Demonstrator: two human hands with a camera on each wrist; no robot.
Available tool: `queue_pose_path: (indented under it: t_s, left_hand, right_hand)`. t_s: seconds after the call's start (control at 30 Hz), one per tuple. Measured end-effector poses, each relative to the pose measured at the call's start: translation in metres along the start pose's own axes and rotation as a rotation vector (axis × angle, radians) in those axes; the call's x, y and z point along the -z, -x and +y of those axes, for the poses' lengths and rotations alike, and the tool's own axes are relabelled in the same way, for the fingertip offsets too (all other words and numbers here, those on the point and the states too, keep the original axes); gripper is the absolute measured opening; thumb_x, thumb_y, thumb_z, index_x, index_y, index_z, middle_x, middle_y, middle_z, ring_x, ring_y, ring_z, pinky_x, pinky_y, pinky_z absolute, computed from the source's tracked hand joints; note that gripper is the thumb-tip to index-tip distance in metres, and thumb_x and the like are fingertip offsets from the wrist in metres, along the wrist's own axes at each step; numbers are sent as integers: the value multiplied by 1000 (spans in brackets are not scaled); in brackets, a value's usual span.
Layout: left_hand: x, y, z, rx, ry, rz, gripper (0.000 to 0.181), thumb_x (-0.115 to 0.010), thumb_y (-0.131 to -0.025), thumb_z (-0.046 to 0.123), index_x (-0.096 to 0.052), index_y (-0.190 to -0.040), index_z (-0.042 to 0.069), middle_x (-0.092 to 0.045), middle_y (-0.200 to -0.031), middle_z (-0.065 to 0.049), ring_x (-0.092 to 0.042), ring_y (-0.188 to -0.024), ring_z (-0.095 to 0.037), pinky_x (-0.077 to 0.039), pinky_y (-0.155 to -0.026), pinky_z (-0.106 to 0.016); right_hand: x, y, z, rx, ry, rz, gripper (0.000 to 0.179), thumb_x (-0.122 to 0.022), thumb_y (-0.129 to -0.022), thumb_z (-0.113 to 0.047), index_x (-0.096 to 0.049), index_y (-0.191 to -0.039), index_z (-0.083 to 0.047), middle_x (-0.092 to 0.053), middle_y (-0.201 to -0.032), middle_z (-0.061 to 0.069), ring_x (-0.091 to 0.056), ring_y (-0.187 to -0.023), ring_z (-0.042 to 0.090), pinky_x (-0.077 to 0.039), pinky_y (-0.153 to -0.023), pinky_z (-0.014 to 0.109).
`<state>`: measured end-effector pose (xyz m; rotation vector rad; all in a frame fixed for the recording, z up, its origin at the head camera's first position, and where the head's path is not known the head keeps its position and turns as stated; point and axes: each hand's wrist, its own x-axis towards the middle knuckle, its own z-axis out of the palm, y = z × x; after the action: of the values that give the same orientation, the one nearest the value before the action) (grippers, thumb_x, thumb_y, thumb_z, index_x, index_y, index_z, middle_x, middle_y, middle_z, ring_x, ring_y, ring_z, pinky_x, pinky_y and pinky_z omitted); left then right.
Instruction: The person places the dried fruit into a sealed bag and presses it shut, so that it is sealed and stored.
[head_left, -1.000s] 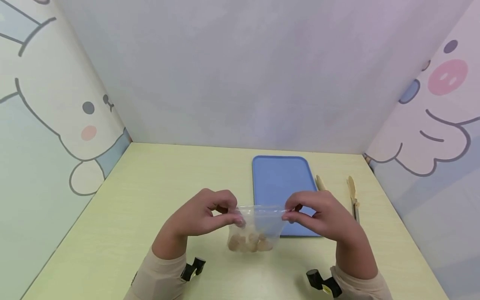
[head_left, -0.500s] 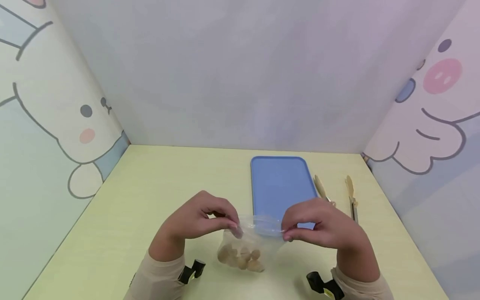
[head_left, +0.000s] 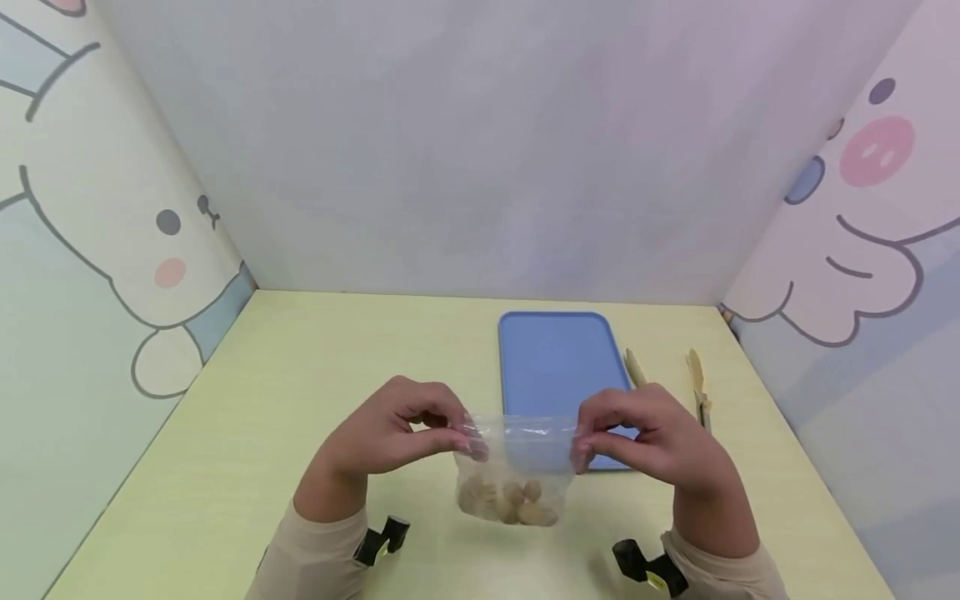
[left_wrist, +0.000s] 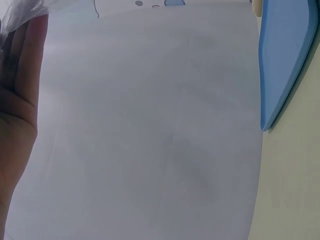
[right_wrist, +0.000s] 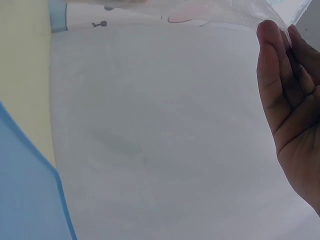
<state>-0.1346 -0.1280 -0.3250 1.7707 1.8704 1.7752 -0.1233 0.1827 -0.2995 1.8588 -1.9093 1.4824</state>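
A clear plastic bag [head_left: 536, 462] hangs between my hands, with several small round tan pieces [head_left: 513, 500] lying along its bottom. My left hand [head_left: 408, 429] pinches the bag's upper left corner between thumb and fingers. At the upper right corner my right hand [head_left: 645, 437] pinches the film in the same way. The top edge runs taut and nearly level between them. In the right wrist view the film [right_wrist: 235, 12] stretches away from the right fingertips. Only a little of the bag [left_wrist: 20, 15] shows in the left wrist view, by the left fingers.
Behind the bag a blue tray [head_left: 558, 358] lies on the pale yellow table [head_left: 360, 333]. Tongs with tan tips [head_left: 697, 379] lie at the right, and another tan tip [head_left: 633, 367] shows beside the tray, partly behind the right hand. Printed walls enclose the table.
The bag swung down and left with its mouth parted, then came back up and right, its top edge now drawn straight. Both hands kept their pinch throughout, shifting only slightly.
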Motion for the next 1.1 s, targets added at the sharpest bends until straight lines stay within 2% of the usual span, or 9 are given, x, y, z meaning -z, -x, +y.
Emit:
queue_pose_path:
  t_s: [0.13,0.23,0.37,0.53,0.63,0.73,0.83,0.93,1.1]
  left_hand:
    - [2,-2,3,10,-29,42,7,-64,-92,-2,-63,-98,1,-73,-87,-16,-74,-80,-19,-56,-64,-27]
    - [5,-1,5,21,-90,95,7,-65,-91,0,-63,-97,3,-72,-88,-14,-73,-79,-16,-57,-67,-29]
    - [8,1,7,-14,-152,209,7,-66,-91,2,-64,-97,1,-72,-92,-17,-73,-79,-15,-57,-67,-29]
    - [10,1,7,-128,-144,367,13,-65,-92,1,-61,-99,-10,-73,-99,-19,-74,-83,-17,-57,-64,-29]
    - [12,0,6,-198,-77,414,16,-63,-92,-2,-56,-96,-15,-73,-105,-17,-74,-89,-22,-58,-66,-33]
    - [14,-2,5,-222,-17,433,17,-61,-93,-3,-53,-95,-18,-72,-108,-17,-74,-91,-25,-58,-68,-37]
    - [16,-2,5,-204,-26,461,17,-61,-92,-4,-52,-94,-18,-72,-106,-17,-74,-88,-25,-58,-67,-37]
    - [17,0,6,-164,-63,510,16,-62,-92,-4,-53,-93,-17,-73,-102,-14,-74,-85,-23,-58,-65,-36]
    - [22,3,10,-142,-47,577,13,-59,-92,-7,-52,-95,-17,-74,-100,-16,-74,-82,-25,-57,-61,-37]
  right_hand:
    - [-2,3,9,1,71,68,7,-62,-92,4,-56,-95,4,-67,-79,7,-68,-71,12,-48,-58,12]
    - [-5,7,17,-54,-17,117,24,-62,-92,5,-42,-103,13,-66,-85,14,-68,-71,16,-53,-59,20]
    - [-9,11,28,-272,-59,132,52,-69,-88,2,-30,-121,9,-63,-101,14,-66,-76,18,-56,-66,30]
    - [-21,12,44,-626,113,-85,57,-75,-87,-28,-43,-133,-21,-61,-112,-7,-62,-94,13,-54,-81,31]
    - [-29,11,52,-742,158,-222,35,-70,-89,-42,-56,-117,-29,-66,-101,-16,-63,-91,5,-53,-79,30]
    - [-34,12,57,-775,143,-259,17,-67,-91,-43,-66,-97,-27,-68,-86,-18,-60,-73,-1,-50,-66,23]
    - [-36,13,58,-786,104,-235,15,-65,-93,-40,-69,-87,-27,-70,-79,-16,-60,-66,-2,-48,-61,21]
    - [-35,13,58,-794,49,-215,14,-64,-95,-36,-71,-90,-26,-74,-84,-13,-69,-78,2,-54,-72,24]
    - [-30,18,58,-793,5,-224,14,-63,-96,-28,-73,-97,-19,-76,-89,-3,-72,-80,7,-56,-77,28]
